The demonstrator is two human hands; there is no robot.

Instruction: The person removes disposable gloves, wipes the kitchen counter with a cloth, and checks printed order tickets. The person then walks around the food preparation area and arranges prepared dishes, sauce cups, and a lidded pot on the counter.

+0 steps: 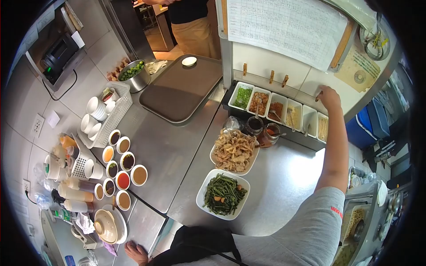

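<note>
My right hand (328, 96) reaches up to the ledge behind the garnish trays, its fingers pinched around something small and brown, perhaps a clothespin. Wooden clothespins (272, 76) stand in a row to its left. My left hand (136, 253) rests on the metal counter at the bottom left, fingers apart and holding nothing, near the lidded clay pot (106, 225). In front of me sit a square white bowl of cooked greens (223, 194) and, just beyond it, a white dish of fried food (234, 151). Garnish trays (260, 102) line the back.
Sauce bowls (139, 175) cluster at the left beside squeeze bottles (76, 191) and a basket (120, 105) of white cups. A brown tray (177, 88) holds a small white dish. Sauce jars (267, 135) stand before the garnishes. Another person (191, 31) stands beyond the counter.
</note>
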